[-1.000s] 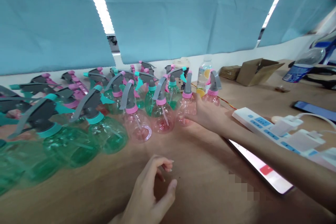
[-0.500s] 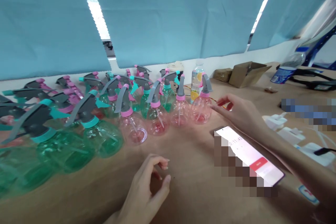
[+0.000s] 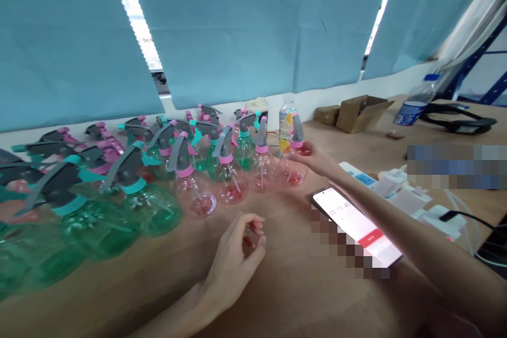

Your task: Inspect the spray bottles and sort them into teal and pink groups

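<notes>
A pink spray bottle [image 3: 292, 173] with a grey trigger head stands at the right end of the front row. My right hand [image 3: 311, 158] is closed round it just below the pink collar, slightly blurred, with some fingers behind the bottle. My left hand [image 3: 242, 253] hovers over the table in front of the row, empty, its fingers loosely curled and the thumb apart. Nearest to it are a pink bottle [image 3: 196, 198] and another pink bottle [image 3: 232, 182]. Green spray bottles [image 3: 152, 208] with turquoise collars stand farther left.
A lit phone [image 3: 356, 227] lies under my right forearm. Beyond are white chargers [image 3: 407, 198] with cables, an opened cardboard box [image 3: 360, 116], a water bottle [image 3: 415, 103] and a black headset-like strap [image 3: 463, 121]. Several more spray bottles crowd the back left.
My right hand has moved left and closed on the end pink spray bottle. My left hand has shifted slightly up and to the right, still empty. The view has turned a little right.
</notes>
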The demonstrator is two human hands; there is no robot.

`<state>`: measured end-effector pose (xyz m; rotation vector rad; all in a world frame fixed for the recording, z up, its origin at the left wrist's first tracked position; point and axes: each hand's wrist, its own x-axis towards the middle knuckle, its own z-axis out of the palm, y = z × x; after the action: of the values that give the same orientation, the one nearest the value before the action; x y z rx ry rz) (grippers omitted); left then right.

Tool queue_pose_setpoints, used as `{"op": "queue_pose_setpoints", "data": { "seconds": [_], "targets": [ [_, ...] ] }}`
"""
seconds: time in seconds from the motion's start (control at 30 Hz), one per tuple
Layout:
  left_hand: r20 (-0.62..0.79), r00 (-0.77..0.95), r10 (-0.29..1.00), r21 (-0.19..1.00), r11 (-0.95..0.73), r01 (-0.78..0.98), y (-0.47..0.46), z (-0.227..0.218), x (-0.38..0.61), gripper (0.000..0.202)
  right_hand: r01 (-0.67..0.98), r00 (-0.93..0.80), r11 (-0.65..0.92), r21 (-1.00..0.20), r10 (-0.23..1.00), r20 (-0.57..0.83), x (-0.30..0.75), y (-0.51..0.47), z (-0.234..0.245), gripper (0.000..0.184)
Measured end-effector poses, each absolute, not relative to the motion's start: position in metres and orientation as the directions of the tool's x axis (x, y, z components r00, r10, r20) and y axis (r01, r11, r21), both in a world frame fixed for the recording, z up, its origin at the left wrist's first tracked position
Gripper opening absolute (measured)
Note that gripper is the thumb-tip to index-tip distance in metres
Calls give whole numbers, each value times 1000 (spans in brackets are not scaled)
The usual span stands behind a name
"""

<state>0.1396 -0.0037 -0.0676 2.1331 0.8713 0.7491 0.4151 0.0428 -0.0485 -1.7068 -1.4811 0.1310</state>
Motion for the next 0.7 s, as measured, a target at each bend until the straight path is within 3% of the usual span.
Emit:
{"op": "queue_pose_setpoints", "data": {
  "seconds": [0.27, 0.37, 0.47, 0.57, 0.7],
  "targets": [
    [235, 574, 785, 815, -481, 323, -8, -53, 129, 12, 721, 454, -17, -693, 766, 454, 388, -22, -11, 49],
    [262, 530, 807, 832, -466, 299, -8, -40, 121, 17, 733, 331, 101, -673, 811, 482, 350, -50, -7, 39],
    [331, 488, 807, 829, -496, 258, -9, -26, 111, 43, 665, 159, 270, -697, 860, 485, 305, -66, -11, 39],
    [397, 458, 796, 794, -548, 264, -11, -15, 99, 67, 628, 46, 290, -722, 912, 407, 266, -69, -16, 39],
    [368, 424, 827, 787, -520, 332, -15, -3, 82, 75, 657, -31, 341, -672, 903, 428, 229, -65, -24, 29]
  ]
}}
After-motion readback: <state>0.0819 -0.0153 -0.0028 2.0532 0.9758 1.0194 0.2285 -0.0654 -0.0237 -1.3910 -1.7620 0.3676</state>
